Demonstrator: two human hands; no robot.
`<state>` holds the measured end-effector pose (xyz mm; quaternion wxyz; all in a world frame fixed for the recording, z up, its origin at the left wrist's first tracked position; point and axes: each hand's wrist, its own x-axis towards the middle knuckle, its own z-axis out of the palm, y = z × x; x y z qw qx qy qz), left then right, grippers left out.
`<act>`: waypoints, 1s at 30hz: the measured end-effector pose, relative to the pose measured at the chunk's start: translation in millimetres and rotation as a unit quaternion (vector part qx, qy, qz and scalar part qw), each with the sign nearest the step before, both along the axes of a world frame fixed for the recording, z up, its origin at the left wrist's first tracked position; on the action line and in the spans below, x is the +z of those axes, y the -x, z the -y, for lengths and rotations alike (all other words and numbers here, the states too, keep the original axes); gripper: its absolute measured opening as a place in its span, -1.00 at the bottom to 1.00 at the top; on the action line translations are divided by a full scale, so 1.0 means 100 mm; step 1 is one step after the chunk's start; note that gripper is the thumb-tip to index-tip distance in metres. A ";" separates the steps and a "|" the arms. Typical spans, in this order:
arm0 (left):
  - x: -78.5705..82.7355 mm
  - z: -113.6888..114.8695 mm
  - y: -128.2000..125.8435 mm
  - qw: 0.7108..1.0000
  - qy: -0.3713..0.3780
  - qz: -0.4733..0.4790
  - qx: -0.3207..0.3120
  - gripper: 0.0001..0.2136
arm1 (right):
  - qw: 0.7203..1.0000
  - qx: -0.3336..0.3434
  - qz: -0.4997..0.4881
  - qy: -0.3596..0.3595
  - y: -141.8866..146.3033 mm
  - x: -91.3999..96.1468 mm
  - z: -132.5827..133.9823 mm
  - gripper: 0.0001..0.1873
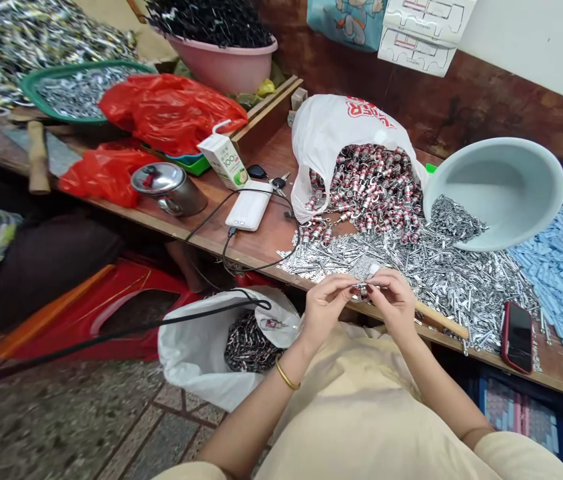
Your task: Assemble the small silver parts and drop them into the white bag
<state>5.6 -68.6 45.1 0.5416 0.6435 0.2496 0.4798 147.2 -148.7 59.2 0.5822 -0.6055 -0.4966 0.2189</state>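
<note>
My left hand (pixel 325 305) and my right hand (pixel 395 303) meet at the table's front edge. Both are closed in a pinch on one small shiny metal piece (pixel 362 289), mostly covered by the fingertips. Just beyond them spreads a heap of thin silvery metal parts (pixel 461 287). Out of a white plastic bag (pixel 316 123) behind it spill many small red-and-silver pieces with metal rings (pixel 374 190). A wooden handle (pixel 441 319) lies beside my right hand, its other end hidden.
A tilted grey basin (pixel 521 173) holds small metal parts. Light blue pieces (pixel 561 280) and a phone (pixel 518 337) lie at the right. Left stand a power bank (pixel 250 207) with a black cable, a drink carton (pixel 224 160) and a metal mug (pixel 178 193). Below is an open white sack (pixel 186 360).
</note>
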 end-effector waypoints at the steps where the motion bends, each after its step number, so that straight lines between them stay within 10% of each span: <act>1: -0.03 0.01 -0.01 1.000 0.014 0.000 0.004 -0.88 | 0.999 0.002 -0.032 0.012 0.01 -0.04 -0.02 -0.84; 6: -0.21 -0.08 0.07 0.997 0.061 -0.037 0.018 -0.85 | 0.979 0.142 -0.010 0.146 -0.46 -0.08 -0.22 -0.77; 10: -0.40 -0.20 0.19 0.985 0.158 -0.059 0.045 -0.75 | 0.948 -0.072 0.270 0.152 -1.22 -0.01 -0.47 -0.78; 12: -0.49 -0.23 0.22 0.975 0.205 -0.072 0.048 -0.69 | 0.910 -0.066 0.366 0.181 -1.45 -0.04 -0.60 -0.77; 23: -0.55 -0.39 0.32 0.951 0.274 -0.141 0.006 -0.60 | 0.790 0.037 0.526 0.313 -1.42 -0.26 -0.81 -0.81; 27: -0.55 -0.46 0.32 0.950 0.276 -0.146 0.000 -0.63 | 0.791 0.033 0.524 0.316 -1.39 -0.19 -0.79 -0.81; 30: -0.54 -0.49 0.30 0.947 0.285 -0.148 -0.009 -0.68 | 0.858 -0.003 0.431 0.279 -1.33 -0.16 -0.74 -0.83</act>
